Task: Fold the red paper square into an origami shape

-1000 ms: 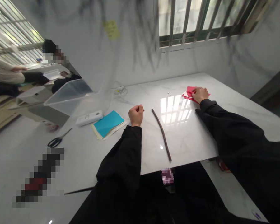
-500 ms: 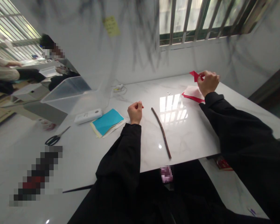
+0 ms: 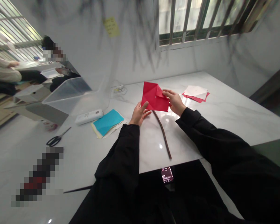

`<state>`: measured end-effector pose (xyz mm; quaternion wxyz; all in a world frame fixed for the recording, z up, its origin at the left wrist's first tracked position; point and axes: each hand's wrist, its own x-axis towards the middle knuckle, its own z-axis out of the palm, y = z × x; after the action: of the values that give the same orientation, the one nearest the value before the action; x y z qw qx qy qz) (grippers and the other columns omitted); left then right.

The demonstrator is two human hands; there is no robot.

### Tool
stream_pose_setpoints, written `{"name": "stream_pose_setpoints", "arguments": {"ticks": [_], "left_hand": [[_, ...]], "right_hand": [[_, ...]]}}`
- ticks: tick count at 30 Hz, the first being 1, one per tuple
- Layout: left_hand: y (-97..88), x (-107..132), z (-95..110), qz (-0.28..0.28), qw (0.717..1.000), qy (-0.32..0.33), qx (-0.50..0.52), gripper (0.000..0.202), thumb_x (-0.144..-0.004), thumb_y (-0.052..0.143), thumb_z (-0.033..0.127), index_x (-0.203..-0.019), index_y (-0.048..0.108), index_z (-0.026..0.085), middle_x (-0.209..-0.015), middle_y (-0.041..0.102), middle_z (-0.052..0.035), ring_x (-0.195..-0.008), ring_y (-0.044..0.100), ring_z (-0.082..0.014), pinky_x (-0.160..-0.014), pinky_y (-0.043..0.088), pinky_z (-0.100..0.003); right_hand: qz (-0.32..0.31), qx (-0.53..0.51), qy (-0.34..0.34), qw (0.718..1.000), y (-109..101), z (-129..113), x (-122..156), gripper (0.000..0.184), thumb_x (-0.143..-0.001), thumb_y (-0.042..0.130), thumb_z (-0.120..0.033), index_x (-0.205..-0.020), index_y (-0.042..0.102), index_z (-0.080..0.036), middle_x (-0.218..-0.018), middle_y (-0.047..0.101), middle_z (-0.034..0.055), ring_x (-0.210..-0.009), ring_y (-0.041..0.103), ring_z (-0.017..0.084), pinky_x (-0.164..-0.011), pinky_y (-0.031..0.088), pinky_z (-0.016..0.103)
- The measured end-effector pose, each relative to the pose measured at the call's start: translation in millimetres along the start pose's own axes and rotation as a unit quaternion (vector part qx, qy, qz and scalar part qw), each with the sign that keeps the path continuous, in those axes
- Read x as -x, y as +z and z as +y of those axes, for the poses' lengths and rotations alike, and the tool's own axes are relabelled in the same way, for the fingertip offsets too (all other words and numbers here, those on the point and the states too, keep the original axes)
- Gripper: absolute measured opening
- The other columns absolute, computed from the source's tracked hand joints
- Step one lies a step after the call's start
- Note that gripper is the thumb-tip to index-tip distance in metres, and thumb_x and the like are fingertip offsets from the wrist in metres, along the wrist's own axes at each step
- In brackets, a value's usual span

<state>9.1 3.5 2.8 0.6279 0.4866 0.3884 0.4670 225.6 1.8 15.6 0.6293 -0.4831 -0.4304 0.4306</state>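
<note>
red paper (image 3: 151, 97): brought over, 2-handed work possible
left hand (image 3: 137, 114): grip newly clamped on it
right hand (image 3: 176, 102): grip clamped too

One left hand (image 3: 139, 114) and one right hand (image 3: 176, 102) held one red sheet (image 3: 150, 97). Below the grip were one stick (image 3: 162, 130) and one lit screen (image 3: 167, 175); right of it, one paper pile (image 3: 196, 92); left of it, one blue sheet (image 3: 108, 122), one white device (image 3: 89, 117), one clear bin (image 3: 68, 96) and one pair of scissors (image 3: 56, 140); above it, leftward, one yellow note (image 3: 111, 27).
</note>
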Motion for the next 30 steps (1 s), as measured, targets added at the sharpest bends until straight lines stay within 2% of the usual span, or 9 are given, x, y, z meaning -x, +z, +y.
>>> {"name": "stream_pose_setpoints", "arguments": {"ticks": [3,5,9,12,16,20,22,26,30], "left_hand": [[-3.4,-6.0,-5.7,0.036,0.998,0.043,-0.033,0.066,-0.070,0.088,0.046,-0.127,0.064,0.022,-0.113,0.076,-0.0104,-0.091,0.074,-0.0222,-0.077,0.058,-0.032],[-7.8,-10.1,-8.7,0.073,0.994,0.069,-0.050,0.062,-0.069,0.087,0.038,-0.124,0.066,0.017,-0.103,0.078,-0.0105,-0.087,0.074,-0.0216,-0.078,0.058,-0.032],[-11.1,-11.6,-9.7,0.060,0.995,0.055,-0.060,0.066,-0.066,0.086,0.030,-0.127,0.067,0.015,-0.094,0.079,-0.0088,-0.079,0.073,-0.0201,-0.078,0.058,-0.034],[-4.5,-7.7,-7.0,0.033,0.997,0.046,-0.059,0.068,-0.067,0.087,0.033,-0.128,0.066,0.014,-0.089,0.078,-0.0083,-0.076,0.073,-0.0203,-0.079,0.058,-0.035],[3.8,-1.2,2.6,0.015,0.999,0.038,-0.017,0.067,-0.080,0.080,0.056,-0.133,0.064,0.017,-0.097,0.078,-0.0096,-0.087,0.074,-0.0233,-0.080,0.059,-0.035],[3.5,2.9,11.6,-0.013,0.999,-0.017,0.044,0.073,-0.092,0.048,0.080,-0.130,0.066,0.022,-0.109,0.076,-0.0124,-0.096,0.074,-0.0253,-0.082,0.060,-0.038],[3.8,4.2,11.3,-0.027,0.998,-0.030,0.049,0.067,-0.093,0.051,0.077,-0.124,0.069,0.021,-0.111,0.076,-0.0133,-0.097,0.073,-0.0256,-0.085,0.060,-0.040],[7.9,7.5,5.9,-0.069,0.997,-0.027,0.029,0.046,-0.088,0.074,0.055,-0.116,0.072,0.019,-0.117,0.075,-0.0113,-0.098,0.072,-0.0222,-0.087,0.059,-0.035],[9.5,10.6,5.6,-0.100,0.995,-0.018,0.017,0.047,-0.086,0.077,0.054,-0.117,0.071,0.020,-0.122,0.074,-0.0104,-0.098,0.071,-0.0207,-0.087,0.058,-0.032]], "right_hand": [[-0.021,-0.044,0.100,0.994,5.4,18.9,18.6,0.038,-0.079,0.081,-0.042,-0.110,0.068,-0.024,-0.092,0.073,0.0025,-0.075,0.068,0.017,-0.062,0.056,0.028],[-0.043,-0.061,0.128,0.989,5.5,22.9,25.5,0.035,-0.080,0.081,-0.038,-0.110,0.069,-0.024,-0.093,0.074,0.0021,-0.075,0.068,0.016,-0.062,0.055,0.027],[-0.116,-0.087,0.119,0.982,4.0,22.7,29.2,0.032,-0.081,0.083,-0.043,-0.103,0.074,-0.021,-0.096,0.078,0.0042,-0.080,0.072,0.018,-0.068,0.060,0.029],[-0.157,-0.068,0.110,0.979,3.8,23.9,30.8,0.032,-0.081,0.084,-0.047,-0.093,0.078,-0.018,-0.093,0.080,0.0071,-0.082,0.074,0.021,-0.077,0.062,0.033],[-0.135,-0.068,0.104,0.983,4.2,26.5,31.3,0.032,-0.079,0.087,-0.046,-0.089,0.078,-0.017,-0.090,0.081,0.0073,-0.081,0.076,0.023,-0.078,0.063,0.034],[-0.094,-0.116,0.119,0.982,4.1,25.7,29.0,0.031,-0.081,0.087,-0.044,-0.090,0.075,-0.017,-0.093,0.081,0.0083,-0.083,0.076,0.022,-0.080,0.065,0.034],[-0.087,-0.134,0.124,0.979,4.1,24.8,28.4,0.031,-0.081,0.087,-0.044,-0.089,0.074,-0.017,-0.094,0.081,0.0089,-0.084,0.076,0.022,-0.081,0.065,0.034],[-0.105,-0.125,0.113,0.980,4.6,23.7,29.5,0.034,-0.080,0.087,-0.046,-0.092,0.075,-0.016,-0.096,0.081,0.0094,-0.087,0.077,0.023,-0.086,0.064,0.035],[-0.107,-0.113,0.106,0.982,5.0,23.0,30.6,0.036,-0.081,0.087,-0.047,-0.095,0.075,-0.017,-0.097,0.081,0.0088,-0.088,0.076,0.022,-0.087,0.063,0.035]]}}
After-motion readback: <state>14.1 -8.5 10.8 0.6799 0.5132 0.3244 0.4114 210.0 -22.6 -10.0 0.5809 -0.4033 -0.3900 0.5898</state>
